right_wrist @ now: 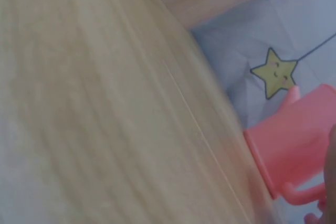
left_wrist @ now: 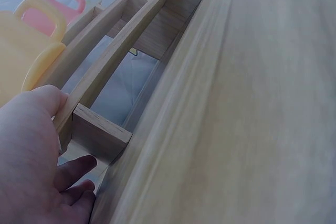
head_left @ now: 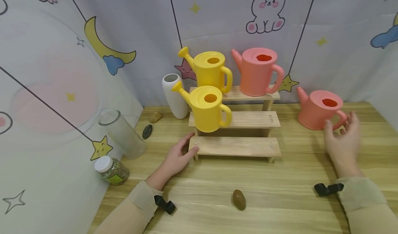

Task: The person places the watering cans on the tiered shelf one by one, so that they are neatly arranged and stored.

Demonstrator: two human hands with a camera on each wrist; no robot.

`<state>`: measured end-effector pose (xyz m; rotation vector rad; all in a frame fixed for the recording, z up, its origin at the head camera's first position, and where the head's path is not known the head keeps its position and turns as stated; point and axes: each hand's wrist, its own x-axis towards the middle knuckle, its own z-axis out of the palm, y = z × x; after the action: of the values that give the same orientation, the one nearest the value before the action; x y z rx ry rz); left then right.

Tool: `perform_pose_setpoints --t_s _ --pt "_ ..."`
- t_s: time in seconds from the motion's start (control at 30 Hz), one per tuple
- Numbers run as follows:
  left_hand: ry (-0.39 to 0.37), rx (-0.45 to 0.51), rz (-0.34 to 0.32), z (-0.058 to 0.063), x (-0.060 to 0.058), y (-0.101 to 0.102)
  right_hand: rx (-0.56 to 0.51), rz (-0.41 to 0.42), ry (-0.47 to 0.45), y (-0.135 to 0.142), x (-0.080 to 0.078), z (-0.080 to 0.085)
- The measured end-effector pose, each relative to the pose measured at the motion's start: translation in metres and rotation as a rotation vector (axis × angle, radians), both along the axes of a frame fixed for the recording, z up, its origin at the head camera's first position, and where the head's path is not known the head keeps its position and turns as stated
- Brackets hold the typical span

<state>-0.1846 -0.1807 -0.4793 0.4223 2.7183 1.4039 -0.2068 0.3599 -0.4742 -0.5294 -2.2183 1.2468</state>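
Note:
At the left end of a three-tier wooden stand (head_left: 236, 147) is my left hand (head_left: 178, 154). Its thumb lies on the lowest board and its other fingers go round the end, as the left wrist view shows. My right hand (head_left: 343, 142) is at the handle of a pink watering can (head_left: 317, 111) on the table, thumb and fingers spread apart around the handle. In the right wrist view the same pink can (right_wrist: 296, 140) shows with fingertips below its handle. One yellow watering can (head_left: 206, 111) stands on the middle tier; another yellow can (head_left: 209, 71) and a pink can (head_left: 256, 73) stand on top.
Left of the stand are a white vase (head_left: 175, 97), a clear glass vase (head_left: 124, 137), a lidded jar (head_left: 114, 172), a dark stone (head_left: 147, 132) and a tan stone (head_left: 155, 116). A brown stone (head_left: 239, 199) lies in front. A printed curtain (head_left: 140, 6) hangs behind.

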Motion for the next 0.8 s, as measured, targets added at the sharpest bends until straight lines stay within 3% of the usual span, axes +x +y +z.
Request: perform_pose_setpoints --t_s 0.17,0.5,0.8 --pt "-0.006 0.006 0.004 0.0005 0.0003 -0.0007 0.034 -0.012 -0.074 0.0009 -0.0023 -0.0025" --pt "0.015 0.003 0.009 -0.0009 0.0001 -0.0006 0.197 -0.084 -0.045 0.0025 -0.0041 -0.0065" --pt "-0.007 0.025 -0.017 0.0021 0.0002 -0.001 0.14 -0.116 -0.025 0.001 -0.001 -0.0032"
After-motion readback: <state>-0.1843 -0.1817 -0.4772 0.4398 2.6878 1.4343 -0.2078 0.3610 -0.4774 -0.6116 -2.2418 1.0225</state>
